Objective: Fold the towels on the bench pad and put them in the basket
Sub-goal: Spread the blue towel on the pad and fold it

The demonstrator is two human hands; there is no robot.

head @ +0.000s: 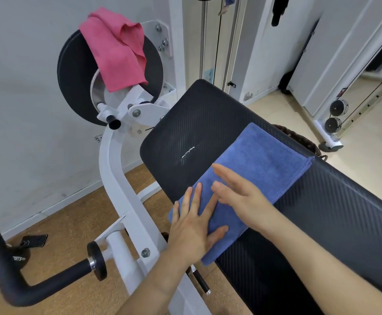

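Observation:
A blue towel (260,164), folded into a long strip, lies diagonally across the black bench pad (192,123). My left hand (192,226) rests flat on the towel's near end, fingers spread, thumb over its edge. My right hand (237,194) lies flat on the towel just beyond the left one, fingers pointing left and slightly blurred. A pink towel (117,51) hangs crumpled over the black round disc of the machine at the upper left. Behind the pad's far edge, a dark woven basket rim (303,139) shows; most of the basket is hidden.
The machine's white frame (117,178) curves down left of the pad, with a black handle bar (49,278) at the lower left. Cable pulleys (335,114) and a white rack stand on the floor at the right. A wall is close on the left.

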